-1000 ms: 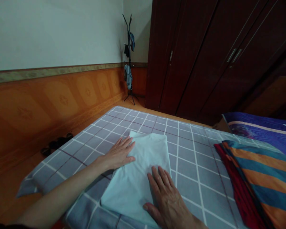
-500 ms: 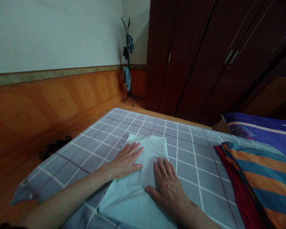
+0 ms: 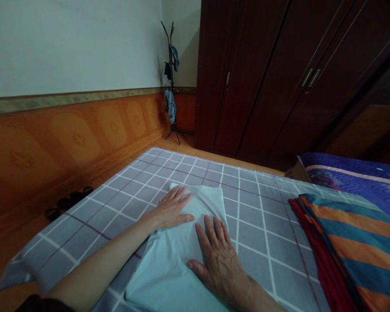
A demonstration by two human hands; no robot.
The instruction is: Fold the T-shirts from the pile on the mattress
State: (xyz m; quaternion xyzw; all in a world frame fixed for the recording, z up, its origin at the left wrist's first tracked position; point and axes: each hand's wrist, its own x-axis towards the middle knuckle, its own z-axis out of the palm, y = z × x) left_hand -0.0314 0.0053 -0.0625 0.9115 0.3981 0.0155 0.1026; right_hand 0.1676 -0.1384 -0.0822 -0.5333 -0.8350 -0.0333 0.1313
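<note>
A pale blue-green folded cloth garment (image 3: 172,255) lies on the bed with the grey checked sheet (image 3: 256,216). Its exact kind cannot be made out. My left hand (image 3: 170,210) rests flat on its upper left part, fingers stretched and thumb pointing right. Lower down on the right side, my right hand (image 3: 219,255) lies palm down on the cloth with fingers spread. Neither hand grips anything. Slight wrinkles run across the cloth between and below the hands. The garment's bottom end leaves the view.
Folded clothes lie at the right: an orange and blue striped one (image 3: 351,238) over a red one (image 3: 312,255). Behind them is a purple bedspread (image 3: 344,169). A dark wardrobe (image 3: 247,78) and a coat rack (image 3: 171,78) stand beyond the bed. Shoes (image 3: 68,201) sit on the floor left.
My right hand has slid slightly left over the cloth. My left hand stays flat near the same spot on it. The whole view has shifted a little.
</note>
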